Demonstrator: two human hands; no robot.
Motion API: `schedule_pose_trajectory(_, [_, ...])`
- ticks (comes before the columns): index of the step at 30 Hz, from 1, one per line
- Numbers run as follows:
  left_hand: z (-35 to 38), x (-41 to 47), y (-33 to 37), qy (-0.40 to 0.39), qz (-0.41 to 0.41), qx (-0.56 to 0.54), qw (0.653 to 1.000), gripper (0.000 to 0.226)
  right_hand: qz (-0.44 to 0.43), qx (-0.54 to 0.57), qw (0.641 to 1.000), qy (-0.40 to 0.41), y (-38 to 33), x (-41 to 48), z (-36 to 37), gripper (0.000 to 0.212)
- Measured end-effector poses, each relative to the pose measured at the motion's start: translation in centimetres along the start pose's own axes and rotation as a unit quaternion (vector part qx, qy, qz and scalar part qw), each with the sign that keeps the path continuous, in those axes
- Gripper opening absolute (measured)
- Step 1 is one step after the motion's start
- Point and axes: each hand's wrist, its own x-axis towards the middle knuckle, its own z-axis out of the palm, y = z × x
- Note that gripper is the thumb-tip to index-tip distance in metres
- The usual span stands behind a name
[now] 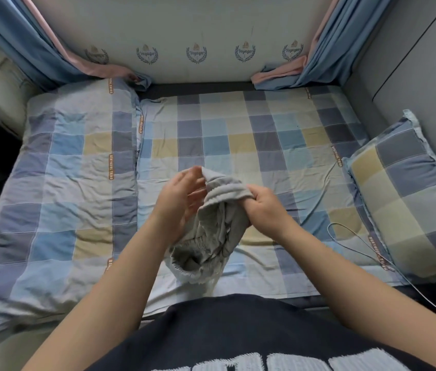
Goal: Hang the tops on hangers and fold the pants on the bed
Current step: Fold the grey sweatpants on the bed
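The grey pants hang bunched over the near middle of the bed, soft ribbed knit with a gathered elastic band. The right hand has its grip closed around a ribbed edge. The left hand lies with nearly straight fingers against a raised corner of the cloth; I cannot tell whether its grip pinches it. A rumpled checked quilt fills the left, and a matching pillow sits on the right with a thin white cable looping beside it. Blue and pink curtains drape at the far corners.
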Motion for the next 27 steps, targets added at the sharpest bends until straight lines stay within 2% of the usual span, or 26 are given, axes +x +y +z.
schedule_pose_trajectory(3, [-0.4, -0.5, -1.2, -0.076, 0.060, 0.172, 0.980, 0.058, 0.025, 0.065, 0.997, 0.021, -1.9, 1.0, -1.0, 0.030])
schedule_pose_trajectory(5, [-0.1, -0.4, -3.1, -0.095, 0.070, 0.268, 0.956, 0.061, 0.039, 0.102, 0.994, 0.026, -2.7, 1.4, -1.6, 0.035])
schedule_pose_trajectory(9, [0.5, 0.6, -7.0, -0.081, 0.069, 0.389, 0.915, 0.025, 0.074, 0.185, 0.978, 0.060, -3.4, 1.7, -3.1, 0.031])
schedule_pose_trajectory(11, [0.6, 1.4, -8.2, -0.023, 0.082, 0.432, 0.898, 0.011, 0.081, 0.211, 0.970, 0.087, -3.1, 1.7, -4.1, 0.031])
schedule_pose_trajectory(15, [-0.8, 2.9, -9.1, 0.145, 0.069, 0.454, 0.877, 0.013, 0.124, 0.304, 0.933, 0.148, -1.0, 0.7, -5.6, 0.028])
schedule_pose_trajectory(17, [-2.2, 3.2, -9.4, 0.189, 0.030, 0.471, 0.861, 0.011, 0.144, 0.346, 0.908, 0.187, 0.4, 0.3, -5.9, 0.026])
schedule_pose_trajectory(19, [-3.3, 3.3, -9.6, 0.204, -0.003, 0.456, 0.866, 0.013, 0.165, 0.375, 0.883, 0.228, 1.9, 0.1, -6.1, 0.023])
schedule_pose_trajectory(22, [-2.9, 3.2, -8.8, 0.183, 0.024, 0.400, 0.898, 0.014, 0.241, 0.343, 0.871, 0.256, 4.7, -0.4, -5.8, 0.019])
schedule_pose_trajectory(24, [-1.6, 3.0, -7.5, 0.149, 0.074, 0.385, 0.908, 0.016, 0.309, 0.290, 0.881, 0.212, 7.1, -0.9, -4.9, 0.016])
schedule_pose_trajectory(25, [-0.9, 2.9, -6.9, 0.130, 0.096, 0.386, 0.908, 0.018, 0.340, 0.242, 0.892, 0.174, 8.1, -1.2, -4.3, 0.021])
schedule_pose_trajectory(27, [0.4, 2.6, -5.6, 0.090, 0.116, 0.391, 0.908, 0.015, 0.353, 0.080, 0.927, 0.094, 9.1, -1.9, -3.3, 0.063])
